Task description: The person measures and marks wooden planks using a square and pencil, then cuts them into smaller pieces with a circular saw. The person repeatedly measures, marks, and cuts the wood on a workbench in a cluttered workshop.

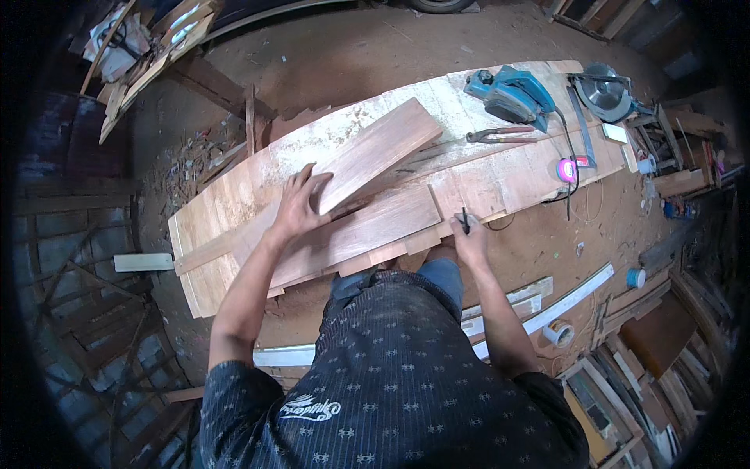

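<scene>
The left grip (295, 209) is found clamped across the near end of the upper plank (384, 152), which extends away to its right. The lower plank (375, 227) is lying on the table (476, 190), between both grips. A dark marking tool (465, 221) is held in the closed right grip (472, 242). Beyond the right grip, pincers (504, 137) and a blue power planer (512, 94) are noted.

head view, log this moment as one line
left hand: on upper board | right hand: holding dark pen-like tool | blue power tool: on workbench
</scene>
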{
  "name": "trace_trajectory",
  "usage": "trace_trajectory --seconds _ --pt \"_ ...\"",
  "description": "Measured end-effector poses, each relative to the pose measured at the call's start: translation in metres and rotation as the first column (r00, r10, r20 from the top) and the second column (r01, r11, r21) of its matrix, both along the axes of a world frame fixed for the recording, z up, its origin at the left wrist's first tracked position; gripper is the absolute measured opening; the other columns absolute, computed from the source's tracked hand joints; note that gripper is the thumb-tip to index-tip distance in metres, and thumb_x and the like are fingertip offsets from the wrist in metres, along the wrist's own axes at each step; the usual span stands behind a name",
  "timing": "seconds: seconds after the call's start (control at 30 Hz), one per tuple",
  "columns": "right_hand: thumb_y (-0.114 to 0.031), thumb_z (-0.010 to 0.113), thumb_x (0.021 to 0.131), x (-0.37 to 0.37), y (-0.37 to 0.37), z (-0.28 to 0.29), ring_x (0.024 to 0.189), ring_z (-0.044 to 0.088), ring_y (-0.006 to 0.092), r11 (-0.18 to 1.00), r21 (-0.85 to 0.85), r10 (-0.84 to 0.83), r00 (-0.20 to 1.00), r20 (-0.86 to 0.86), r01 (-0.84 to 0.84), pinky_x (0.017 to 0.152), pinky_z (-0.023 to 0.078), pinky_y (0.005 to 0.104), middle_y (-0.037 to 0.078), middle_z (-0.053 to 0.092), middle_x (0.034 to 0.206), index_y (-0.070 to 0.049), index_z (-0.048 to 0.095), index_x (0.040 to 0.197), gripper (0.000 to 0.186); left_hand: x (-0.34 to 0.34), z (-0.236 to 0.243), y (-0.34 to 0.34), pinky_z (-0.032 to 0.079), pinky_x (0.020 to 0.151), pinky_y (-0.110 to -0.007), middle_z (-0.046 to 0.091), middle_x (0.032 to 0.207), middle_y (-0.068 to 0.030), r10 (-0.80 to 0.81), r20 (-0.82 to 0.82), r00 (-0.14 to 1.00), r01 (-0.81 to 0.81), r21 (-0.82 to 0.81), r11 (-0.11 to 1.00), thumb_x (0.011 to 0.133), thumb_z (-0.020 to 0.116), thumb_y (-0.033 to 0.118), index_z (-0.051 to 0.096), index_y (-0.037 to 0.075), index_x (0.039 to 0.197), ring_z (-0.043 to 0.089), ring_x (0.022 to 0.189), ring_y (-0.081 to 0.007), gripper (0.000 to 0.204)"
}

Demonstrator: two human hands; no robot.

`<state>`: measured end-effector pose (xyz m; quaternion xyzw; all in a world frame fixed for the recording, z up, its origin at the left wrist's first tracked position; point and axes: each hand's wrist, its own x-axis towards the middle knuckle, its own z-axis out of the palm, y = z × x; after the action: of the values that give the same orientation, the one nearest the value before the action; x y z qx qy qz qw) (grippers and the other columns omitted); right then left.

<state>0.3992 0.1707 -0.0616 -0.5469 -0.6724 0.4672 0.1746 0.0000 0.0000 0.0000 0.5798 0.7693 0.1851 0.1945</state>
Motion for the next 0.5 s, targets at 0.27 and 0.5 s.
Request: trace_trajectory --seconds 0.27,0.5 --pt "-0.028 0.068 0.099 0.021 -0.014 0.010 0.081 0.066 0.0171 0.998 0.020 0.060 0.996 0.071 -0.061 0.075 0.051 0.0343 0.008 0.070 0.084 0.002 0.071 0.095 0.031 -0.025 -0.036 0.003 0.028 0.124 -0.055 0.039 0.159 -0.0251 -0.043 -0.084 0.996 0.032 -0.131 0.991 0.073 0.085 0.053 0.048 0.016 0.152 0.037 0.145 -0.0463 0.095" --pt "-0.034 0.070 0.100 0.073 -0.030 -0.006 0.072 0.056 0.0081 0.971 -0.225 -0.064 0.993 0.101 0.085 0.065 0.045 0.0278 0.000 0.064 0.082 -0.001 0.074 0.110 0.035 0.109 -0.036 -0.035 0.034 0.117 -0.058 0.050 0.145 -0.0268 -0.118 -0.181 0.976 0.135 0.089 0.987 0.081 0.075 0.066 0.041 0.015 0.159 0.046 0.136 -0.0452 0.099"
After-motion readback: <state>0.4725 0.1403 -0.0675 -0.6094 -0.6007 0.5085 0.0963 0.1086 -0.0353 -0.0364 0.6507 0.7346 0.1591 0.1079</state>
